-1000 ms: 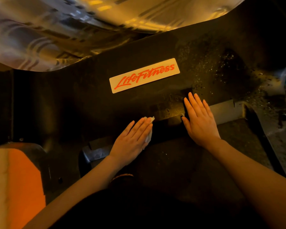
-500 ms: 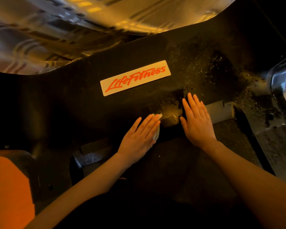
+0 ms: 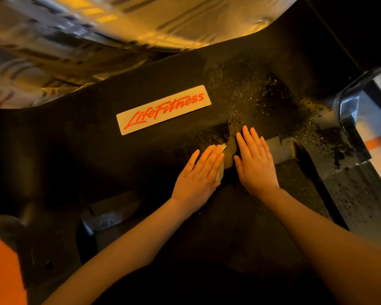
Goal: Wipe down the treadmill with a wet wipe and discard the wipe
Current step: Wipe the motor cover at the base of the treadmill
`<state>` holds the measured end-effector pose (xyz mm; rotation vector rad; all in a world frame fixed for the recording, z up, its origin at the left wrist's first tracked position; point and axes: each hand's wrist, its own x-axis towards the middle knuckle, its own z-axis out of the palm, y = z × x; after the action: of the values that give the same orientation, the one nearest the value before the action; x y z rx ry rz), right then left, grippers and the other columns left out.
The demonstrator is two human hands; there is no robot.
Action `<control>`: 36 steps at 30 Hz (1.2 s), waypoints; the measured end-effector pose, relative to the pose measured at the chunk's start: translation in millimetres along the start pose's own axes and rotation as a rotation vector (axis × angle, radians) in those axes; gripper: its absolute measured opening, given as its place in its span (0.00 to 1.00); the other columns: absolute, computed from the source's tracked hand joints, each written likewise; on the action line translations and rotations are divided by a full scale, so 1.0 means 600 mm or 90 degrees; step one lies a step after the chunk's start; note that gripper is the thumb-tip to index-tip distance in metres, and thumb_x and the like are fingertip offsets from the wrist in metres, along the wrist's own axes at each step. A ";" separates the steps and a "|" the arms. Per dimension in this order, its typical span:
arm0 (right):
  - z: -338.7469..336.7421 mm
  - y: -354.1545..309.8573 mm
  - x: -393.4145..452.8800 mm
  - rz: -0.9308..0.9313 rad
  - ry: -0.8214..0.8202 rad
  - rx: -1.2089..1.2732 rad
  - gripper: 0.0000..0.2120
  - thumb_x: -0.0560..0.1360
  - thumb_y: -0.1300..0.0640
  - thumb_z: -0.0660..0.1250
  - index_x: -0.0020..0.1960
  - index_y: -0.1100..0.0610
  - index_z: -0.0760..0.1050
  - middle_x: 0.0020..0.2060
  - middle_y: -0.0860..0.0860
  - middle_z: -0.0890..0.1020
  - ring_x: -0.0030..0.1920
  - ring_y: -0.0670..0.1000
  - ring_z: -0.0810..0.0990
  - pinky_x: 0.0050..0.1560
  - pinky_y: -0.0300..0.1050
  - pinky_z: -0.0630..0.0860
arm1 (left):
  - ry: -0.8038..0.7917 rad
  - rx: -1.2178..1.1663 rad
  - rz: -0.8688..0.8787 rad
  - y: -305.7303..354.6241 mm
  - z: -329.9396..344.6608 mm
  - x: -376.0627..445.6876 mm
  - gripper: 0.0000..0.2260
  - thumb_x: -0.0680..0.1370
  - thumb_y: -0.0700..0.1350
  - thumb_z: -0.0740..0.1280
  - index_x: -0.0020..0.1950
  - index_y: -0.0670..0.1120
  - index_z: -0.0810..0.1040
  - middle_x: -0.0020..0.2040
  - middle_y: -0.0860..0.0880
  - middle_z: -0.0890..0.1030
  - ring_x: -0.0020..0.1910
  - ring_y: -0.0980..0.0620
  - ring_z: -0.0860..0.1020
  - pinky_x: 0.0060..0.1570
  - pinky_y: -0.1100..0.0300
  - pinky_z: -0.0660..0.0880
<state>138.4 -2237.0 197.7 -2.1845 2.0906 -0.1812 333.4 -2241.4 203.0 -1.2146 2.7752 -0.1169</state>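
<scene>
wipe: a pale wet wipe (image 3: 220,158) lies flat on the black treadmill hood, just below the middle of the view, mostly hidden; only a strip shows at the 3 o'clock edge of the left hand and a corner past its fingertips at 1 o'clock
left hand: the left hand (image 3: 199,176) lies palm down on the wipe, fingers straight and close together, pointing to 1 o'clock, pressing it onto the surface and not curled round it
right hand: the right hand (image 3: 255,164) lies flat on the hood just beside the left hand, at its 3 o'clock, fingers straight and slightly spread, pointing to 12 o'clock, holding nothing; the two hands sit near each other, apart by a narrow dark gap
treadmill hood: the dark motor cover (image 3: 79,150) runs across the view from 9 o'clock to 2 o'clock; a wet, smeared sheen shows just above the fingertips of both hands
droplets: shiny specks and dark blotches (image 3: 246,93) scatter over the hood at 1 to 2 o'clock of the hands
logo plate: a pale label with red "lifefitness" script (image 3: 163,110) sits on the hood at 11 o'clock of the left hand, tilted up to the right
belt: the dark running belt (image 3: 218,238) lies under both forearms, toward 6 o'clock
side rail: a grey textured rail (image 3: 359,194) lies at 3 to 4 o'clock, speckled with dark spots
floor: a glossy striped floor (image 3: 119,29) shows at 11 to 12 o'clock, blurred
</scene>
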 end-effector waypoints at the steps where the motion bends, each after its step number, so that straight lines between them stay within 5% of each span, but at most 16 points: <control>1: -0.001 0.000 0.000 0.000 -0.004 -0.001 0.28 0.81 0.51 0.55 0.77 0.62 0.60 0.77 0.60 0.59 0.78 0.59 0.55 0.76 0.56 0.53 | -0.005 -0.004 -0.009 0.001 0.001 -0.007 0.34 0.82 0.57 0.56 0.80 0.41 0.47 0.80 0.42 0.46 0.79 0.44 0.46 0.76 0.47 0.43; 8: -0.004 0.004 0.000 -0.005 -0.019 -0.001 0.28 0.81 0.50 0.54 0.78 0.60 0.58 0.78 0.58 0.58 0.79 0.57 0.53 0.77 0.54 0.51 | -0.041 -0.011 -0.004 -0.001 0.001 -0.006 0.35 0.81 0.58 0.59 0.80 0.42 0.48 0.80 0.43 0.46 0.79 0.44 0.47 0.76 0.47 0.44; 17: -0.012 0.009 0.002 -0.021 -0.009 0.006 0.26 0.82 0.50 0.53 0.76 0.60 0.62 0.76 0.59 0.63 0.77 0.58 0.59 0.75 0.54 0.54 | -0.066 -0.075 -0.051 -0.035 -0.035 0.103 0.32 0.83 0.59 0.49 0.79 0.43 0.41 0.80 0.45 0.41 0.79 0.47 0.41 0.76 0.48 0.42; 25: -0.034 0.005 0.043 0.018 0.015 0.039 0.26 0.81 0.49 0.50 0.73 0.61 0.68 0.73 0.59 0.69 0.72 0.59 0.68 0.70 0.56 0.66 | -0.091 -0.044 0.096 -0.067 -0.037 0.104 0.31 0.82 0.58 0.41 0.79 0.43 0.41 0.80 0.44 0.41 0.79 0.47 0.41 0.76 0.47 0.41; 36: -0.053 0.023 0.158 0.024 -0.028 -0.006 0.27 0.84 0.48 0.50 0.79 0.57 0.54 0.80 0.55 0.52 0.80 0.55 0.47 0.76 0.50 0.42 | -0.128 -0.058 -0.067 -0.139 -0.067 0.265 0.31 0.84 0.57 0.45 0.80 0.41 0.40 0.80 0.44 0.39 0.79 0.46 0.41 0.76 0.47 0.41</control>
<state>123.6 -2332.3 227.8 -2.1315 2.1123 -0.1199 281.4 -2413.7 241.5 -1.3136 2.5698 0.1176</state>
